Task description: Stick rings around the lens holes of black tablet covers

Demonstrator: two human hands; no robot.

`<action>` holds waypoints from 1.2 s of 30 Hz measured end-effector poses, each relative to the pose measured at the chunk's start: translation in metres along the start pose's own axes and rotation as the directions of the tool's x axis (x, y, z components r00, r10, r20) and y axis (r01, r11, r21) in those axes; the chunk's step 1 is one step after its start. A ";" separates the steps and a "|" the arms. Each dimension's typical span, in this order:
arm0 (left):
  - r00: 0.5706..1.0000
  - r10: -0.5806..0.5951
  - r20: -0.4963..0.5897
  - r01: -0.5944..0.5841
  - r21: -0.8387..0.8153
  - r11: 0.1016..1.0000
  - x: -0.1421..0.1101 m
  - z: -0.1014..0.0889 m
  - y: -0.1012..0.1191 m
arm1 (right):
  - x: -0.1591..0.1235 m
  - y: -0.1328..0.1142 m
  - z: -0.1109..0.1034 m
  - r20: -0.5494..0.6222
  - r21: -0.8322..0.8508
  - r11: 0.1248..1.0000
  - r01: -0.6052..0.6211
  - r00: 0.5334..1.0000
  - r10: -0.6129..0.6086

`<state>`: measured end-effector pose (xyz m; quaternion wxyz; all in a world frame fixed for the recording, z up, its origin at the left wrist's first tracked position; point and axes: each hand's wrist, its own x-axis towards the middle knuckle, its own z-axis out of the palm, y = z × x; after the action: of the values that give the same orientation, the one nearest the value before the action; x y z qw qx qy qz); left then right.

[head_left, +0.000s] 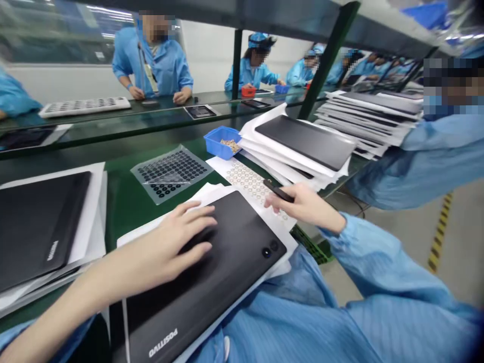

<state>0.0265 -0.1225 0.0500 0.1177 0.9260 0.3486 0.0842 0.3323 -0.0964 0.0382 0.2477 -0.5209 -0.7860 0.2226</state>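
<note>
As the left hand (176, 242) rests palm-down on a black tablet (227, 282), its grip spread, the right hand (310, 204) pinches a black tool (280, 190) over a sheet (247, 177) of round pieces, seen from the head camera. The left forearm reaches bare from lower left; the right, in a blue sleeve (381, 252), extends from the right, knuckles up. The tablet lies on paper (130, 236) at the near edge of the counter (121, 191).

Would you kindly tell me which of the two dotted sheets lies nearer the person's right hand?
The white sheet with pale circles, close to the right hand; the translucent sheet with black circles lies farther left.
</note>
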 end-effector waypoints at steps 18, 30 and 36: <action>0.973 -0.018 0.229 0.024 -0.024 0.999 0.013 0.007 0.007 | 0.025 0.005 0.039 -0.038 0.515 0.850 -0.108 0.988 0.148; 0.985 0.070 0.157 -0.055 -0.102 0.993 0.031 0.029 0.007 | 0.171 0.064 0.067 -0.216 0.631 0.771 -0.087 0.935 0.282; 0.989 0.099 0.109 -0.091 -0.077 0.993 0.032 0.035 0.004 | 0.170 0.077 0.076 -0.302 0.528 0.846 -0.075 0.915 0.269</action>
<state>0.0614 -0.1098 0.0201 0.1660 0.9400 0.2939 0.0499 0.2829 0.0821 -0.0405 0.4954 -0.5391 -0.5890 0.3420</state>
